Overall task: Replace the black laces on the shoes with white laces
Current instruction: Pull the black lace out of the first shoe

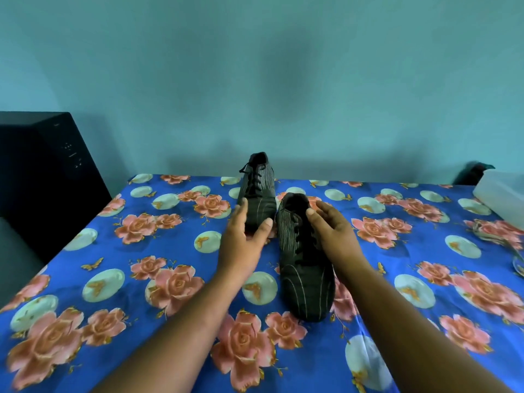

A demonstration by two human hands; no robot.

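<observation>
— How are the arms lying?
— Both bare forearms are reaching toward twelve o'clock. The left hand (243,235) is spreading, fingers (241,209) straight, thumb pointing toward one o'clock.
— And the other?
— The right hand (331,228) is cupping loosely, palm facing nine o'clock.

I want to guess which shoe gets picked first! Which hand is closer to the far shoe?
Left. The left hand reaches the far shoe at its near end; the right hand is by the near shoe.

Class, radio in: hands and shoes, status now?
Both hands open: left hand at far shoe, right hand against near shoe. Black laces still in. Nothing blocking.
</observation>
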